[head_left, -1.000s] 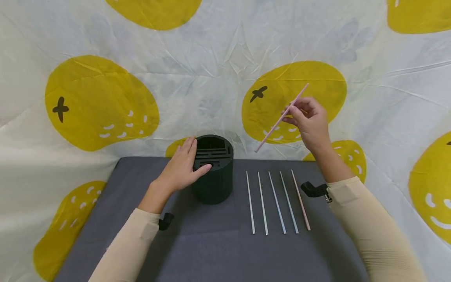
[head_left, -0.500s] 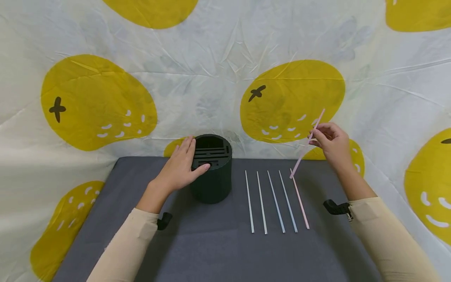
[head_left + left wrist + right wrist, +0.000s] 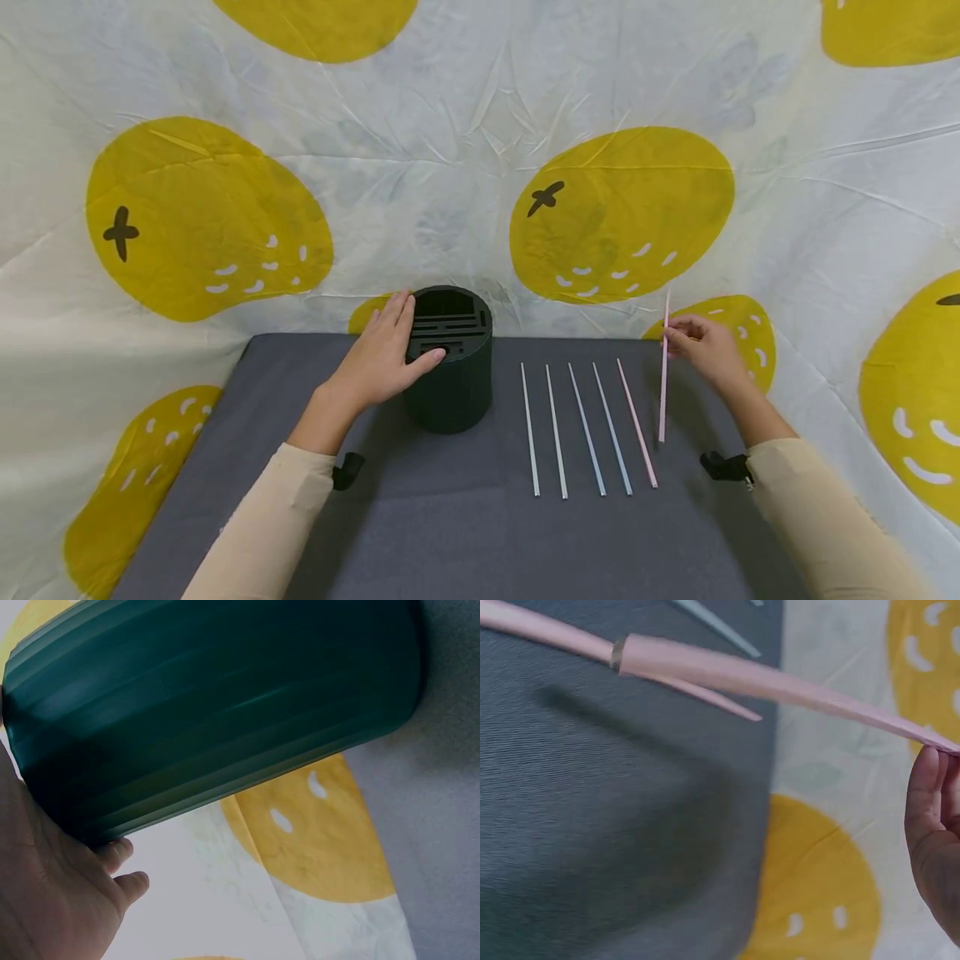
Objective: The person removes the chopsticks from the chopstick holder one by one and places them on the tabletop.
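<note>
My right hand [image 3: 705, 346] pinches a pink chopstick [image 3: 663, 400] near its upper, thin end. The chopstick stands nearly upright, its thick end downward, right of another pink chopstick [image 3: 637, 423] lying on the grey cloth. In the right wrist view the held chopstick [image 3: 705, 671] passes in front of the lying one; whether its lower end touches the cloth, I cannot tell. My left hand [image 3: 378, 354] rests with straight fingers on the left rim of a dark green slotted utensil holder [image 3: 450, 392], thumb across its top. The left wrist view shows the holder's ribbed side [image 3: 225, 697].
Two light blue chopsticks [image 3: 587, 429] and two whitish ones [image 3: 530, 429] lie in a row between the holder and the pink one. The grey-covered table [image 3: 465, 542] ends at a white curtain [image 3: 435, 108] with yellow fruit shapes.
My right hand has moved right and down with the pink chopstick, which has turned from slanted to nearly upright. My left hand stays on the holder.
</note>
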Demonstrator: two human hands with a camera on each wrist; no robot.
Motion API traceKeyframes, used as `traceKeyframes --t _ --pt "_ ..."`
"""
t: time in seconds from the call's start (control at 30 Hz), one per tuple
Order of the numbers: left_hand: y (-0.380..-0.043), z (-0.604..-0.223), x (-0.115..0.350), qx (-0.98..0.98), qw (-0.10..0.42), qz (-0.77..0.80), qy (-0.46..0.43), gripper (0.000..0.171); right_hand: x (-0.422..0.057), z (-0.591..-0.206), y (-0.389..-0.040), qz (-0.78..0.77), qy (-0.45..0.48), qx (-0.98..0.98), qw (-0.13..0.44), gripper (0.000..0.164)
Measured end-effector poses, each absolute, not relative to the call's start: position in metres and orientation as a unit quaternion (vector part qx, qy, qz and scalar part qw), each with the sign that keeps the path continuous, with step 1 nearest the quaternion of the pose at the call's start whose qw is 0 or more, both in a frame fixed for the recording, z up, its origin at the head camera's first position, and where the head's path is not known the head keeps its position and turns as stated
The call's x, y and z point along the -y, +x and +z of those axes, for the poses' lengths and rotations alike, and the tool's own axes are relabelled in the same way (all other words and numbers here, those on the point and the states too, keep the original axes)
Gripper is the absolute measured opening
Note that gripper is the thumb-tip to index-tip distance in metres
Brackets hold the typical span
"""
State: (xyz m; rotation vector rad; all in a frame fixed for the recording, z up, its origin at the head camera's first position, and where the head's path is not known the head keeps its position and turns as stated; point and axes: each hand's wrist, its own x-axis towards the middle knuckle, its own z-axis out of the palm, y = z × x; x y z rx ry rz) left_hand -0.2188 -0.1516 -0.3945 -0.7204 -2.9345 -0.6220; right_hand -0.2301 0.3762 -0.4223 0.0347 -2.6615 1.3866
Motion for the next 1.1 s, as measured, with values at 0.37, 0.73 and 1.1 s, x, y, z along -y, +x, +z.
traceKeyframes --t 0.37,0.73,1.1 --pt "-0.220 -0.395 0.152 0.951 0.032 -0.198 -0.233 0.106 -0.399 -0.466 -0.230 0.449 -0.019 0.893 -0.032 0.044" --pt "-0.220 -0.394 0.151 0.950 0.030 -0.201 -0.237 0.103 -0.408 -0.495 -0.230 0.421 -0.046 0.902 -0.083 0.044" --pt "-0.220 -0.392 0.153 0.951 0.030 -0.200 -0.235 0.104 -0.406 -0.513 -0.232 0.448 -0.122 0.878 -0.114 0.042"
